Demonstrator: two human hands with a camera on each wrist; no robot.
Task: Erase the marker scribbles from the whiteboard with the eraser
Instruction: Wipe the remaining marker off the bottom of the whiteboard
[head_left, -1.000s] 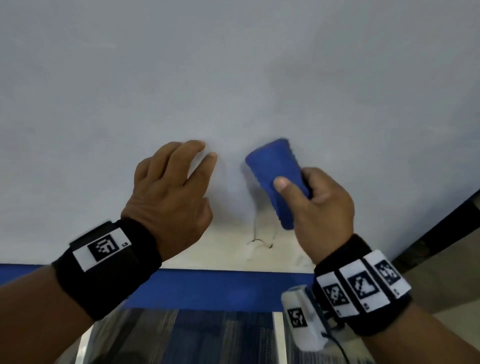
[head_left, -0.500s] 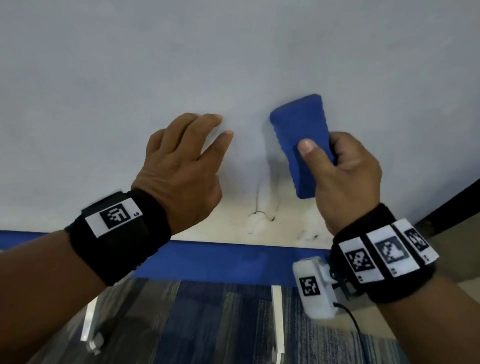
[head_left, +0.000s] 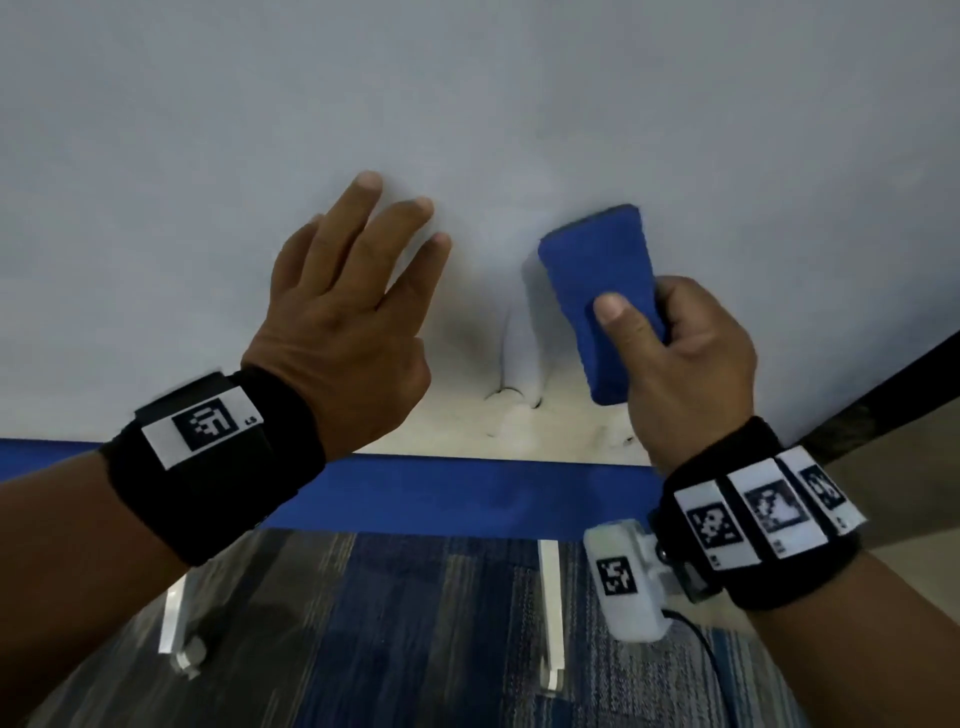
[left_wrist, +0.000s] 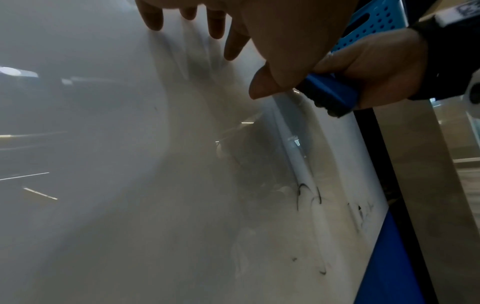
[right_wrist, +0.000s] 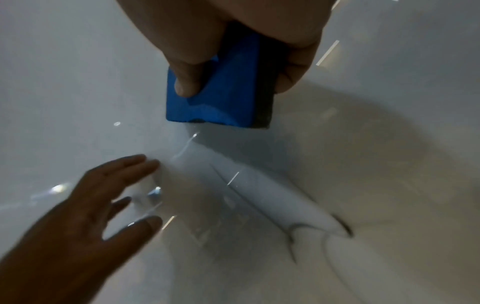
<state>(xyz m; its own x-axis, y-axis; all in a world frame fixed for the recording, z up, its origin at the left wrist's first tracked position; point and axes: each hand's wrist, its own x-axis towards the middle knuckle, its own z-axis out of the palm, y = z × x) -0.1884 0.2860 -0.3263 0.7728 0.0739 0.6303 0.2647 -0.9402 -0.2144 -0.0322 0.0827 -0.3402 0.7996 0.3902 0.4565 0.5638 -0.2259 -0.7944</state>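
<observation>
The blue eraser (head_left: 602, 301) is clasped in the right hand (head_left: 685, 369), thumb across its back, w/ its dark felt face laid against the whiteboard (head_left: 467, 104). The left hand (head_left: 343, 322) is spread flat on the board just beside it, fingers straight, nothing held. Most of the board is seen wiped to a grey haze. Thin black scribble remnants (head_left: 511, 397) are left below the eraser, near the blue bottom edge (head_left: 467, 493); approx. one or two passes are judged outstanding.
</observation>
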